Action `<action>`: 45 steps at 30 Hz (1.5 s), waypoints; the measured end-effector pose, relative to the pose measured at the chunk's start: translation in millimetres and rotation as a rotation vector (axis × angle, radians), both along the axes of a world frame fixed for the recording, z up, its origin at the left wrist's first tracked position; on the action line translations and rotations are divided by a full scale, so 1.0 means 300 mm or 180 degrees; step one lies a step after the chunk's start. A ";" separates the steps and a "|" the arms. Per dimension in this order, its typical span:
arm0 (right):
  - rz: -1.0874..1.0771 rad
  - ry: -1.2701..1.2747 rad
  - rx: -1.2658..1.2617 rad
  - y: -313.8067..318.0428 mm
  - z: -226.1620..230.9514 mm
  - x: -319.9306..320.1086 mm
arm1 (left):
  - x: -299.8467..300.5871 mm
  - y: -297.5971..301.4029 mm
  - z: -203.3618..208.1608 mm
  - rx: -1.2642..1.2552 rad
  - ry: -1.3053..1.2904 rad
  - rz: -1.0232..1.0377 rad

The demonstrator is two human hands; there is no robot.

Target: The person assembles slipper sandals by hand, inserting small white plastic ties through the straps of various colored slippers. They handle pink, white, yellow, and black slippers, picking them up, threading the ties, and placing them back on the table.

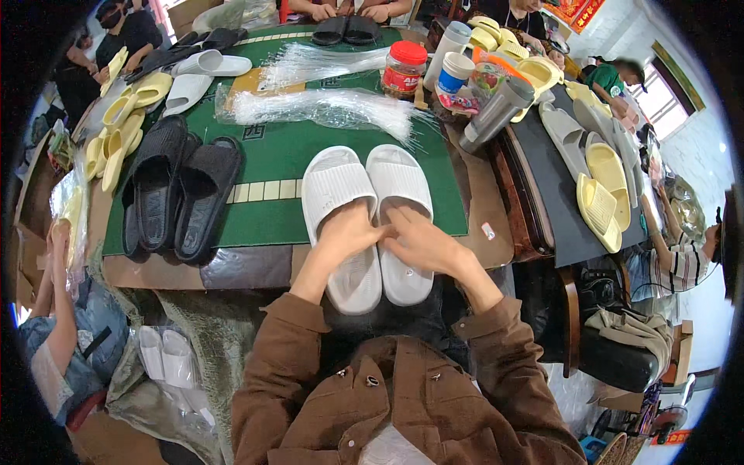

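Note:
A pair of white slide slippers lies side by side in front of me, toes away, heels jutting over the near table edge. My left hand (348,234) reaches into the left slipper (336,180), its fingers hidden beneath the ribbed strap. Inside the right slipper (401,177), my right hand (421,240) has its fingers partly under the strap. Both thumbs meet over the inner edges, where the two slippers touch, and the hands grip the pair there. Black slippers (203,195) rest on the table to the left of my hands.
Clear plastic ties (325,108) lie beyond the slippers on the green mat (267,151). A red-lidded jar (404,70), a white cup (454,74) and a steel flask (496,115) stand at the back right. Yellow slippers (601,205) lie on the right-hand table; people work around.

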State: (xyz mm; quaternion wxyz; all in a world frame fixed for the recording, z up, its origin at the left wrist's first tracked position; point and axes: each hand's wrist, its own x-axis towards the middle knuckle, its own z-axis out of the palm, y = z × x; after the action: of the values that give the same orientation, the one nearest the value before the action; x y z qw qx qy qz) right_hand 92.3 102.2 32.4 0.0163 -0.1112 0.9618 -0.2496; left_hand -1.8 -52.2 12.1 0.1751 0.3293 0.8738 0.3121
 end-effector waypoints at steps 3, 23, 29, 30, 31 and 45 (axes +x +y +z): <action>-0.0146 -0.0080 -0.0220 0.017 0.005 -0.005 | -0.042 -0.045 -0.008 0.0630 -0.0484 -0.0354; -0.0048 -0.0609 -0.1747 0.008 0.017 -0.011 | 0.045 0.011 -0.047 0.0011 0.0091 0.0390; -0.0352 -0.0507 -0.1672 0.026 -0.030 -0.003 | 0.044 0.046 -0.039 0.0057 -0.0007 0.0640; -0.0310 -0.0527 -0.1696 0.020 -0.021 -0.007 | 0.042 0.047 -0.048 0.0052 0.0031 0.0638; -0.0270 -0.0546 -0.1720 0.014 -0.004 -0.011 | 0.040 0.048 -0.060 -0.0018 0.0084 0.0647; -0.1077 0.1089 -0.1115 0.088 0.134 -0.132 | 0.074 0.046 -0.083 0.0215 0.0536 0.0699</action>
State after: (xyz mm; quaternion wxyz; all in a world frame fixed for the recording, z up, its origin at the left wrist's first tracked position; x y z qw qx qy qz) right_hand 52.6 128.6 72.5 -0.2073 0.0092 0.8978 -0.3885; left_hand 20.2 -38.4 -12.9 0.0547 0.2623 0.9052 0.3300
